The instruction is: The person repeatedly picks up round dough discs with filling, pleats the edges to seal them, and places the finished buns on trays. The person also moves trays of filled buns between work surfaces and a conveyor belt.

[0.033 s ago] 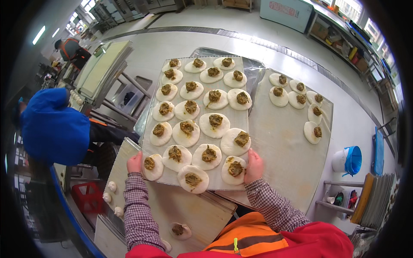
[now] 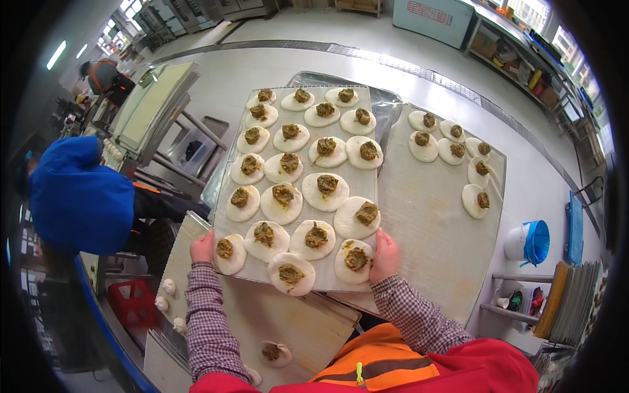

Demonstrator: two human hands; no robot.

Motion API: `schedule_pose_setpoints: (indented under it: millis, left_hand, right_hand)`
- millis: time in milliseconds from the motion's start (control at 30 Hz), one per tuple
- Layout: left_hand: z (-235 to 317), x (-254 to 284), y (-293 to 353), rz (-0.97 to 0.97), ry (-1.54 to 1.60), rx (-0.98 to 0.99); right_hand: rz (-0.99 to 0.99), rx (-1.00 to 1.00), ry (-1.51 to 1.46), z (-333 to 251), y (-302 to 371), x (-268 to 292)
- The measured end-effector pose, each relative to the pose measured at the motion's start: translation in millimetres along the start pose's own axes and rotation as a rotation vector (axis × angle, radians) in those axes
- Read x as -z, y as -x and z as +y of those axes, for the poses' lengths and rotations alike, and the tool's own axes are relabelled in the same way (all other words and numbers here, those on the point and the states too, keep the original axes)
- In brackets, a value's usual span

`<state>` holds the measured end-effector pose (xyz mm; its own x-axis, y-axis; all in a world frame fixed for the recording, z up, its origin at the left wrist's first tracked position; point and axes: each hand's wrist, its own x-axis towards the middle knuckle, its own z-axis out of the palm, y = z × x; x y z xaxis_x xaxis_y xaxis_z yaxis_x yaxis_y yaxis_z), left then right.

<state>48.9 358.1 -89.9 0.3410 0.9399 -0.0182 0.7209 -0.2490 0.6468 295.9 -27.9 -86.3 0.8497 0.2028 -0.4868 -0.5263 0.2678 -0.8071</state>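
Both my hands hold a lined tray (image 2: 362, 182) by its near corners, with my left hand (image 2: 202, 246) closed on the left corner and my right hand (image 2: 385, 254) on the right. Rows of flat white dough rounds (image 2: 280, 216) cover it, each topped with a lump of brown-green chopped filling (image 2: 316, 237). The near rounds lie close to my fingers, and one overhangs the front edge slightly. Under and to the right is another lined tray (image 2: 432, 229), with several filled rounds (image 2: 423, 147) along its far and right sides.
Lower left, stacked trays (image 2: 288, 327) carry small dough pieces (image 2: 169, 286) and one filled round (image 2: 274, 354). A person in blue (image 2: 82, 196) bends over at left; another person (image 2: 108, 78) works farther back. A white bucket (image 2: 517, 243) and upright stacked trays (image 2: 576, 301) stand right.
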Motion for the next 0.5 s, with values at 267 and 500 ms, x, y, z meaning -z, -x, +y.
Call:
schedule_pose_setpoints:
  millis: [267,500]
  left_hand:
    - [-28.7,-19.5,-66.2,0.008,-0.01,-0.03]
    - [-66.4,-26.3,-73.7,-0.014,-0.08,0.052]
  right_hand:
    - [-0.176,-0.008,-0.103,4.8,15.4,-14.7]
    - [-0.525,-0.484,0.205,-22.1,21.4,-16.2]
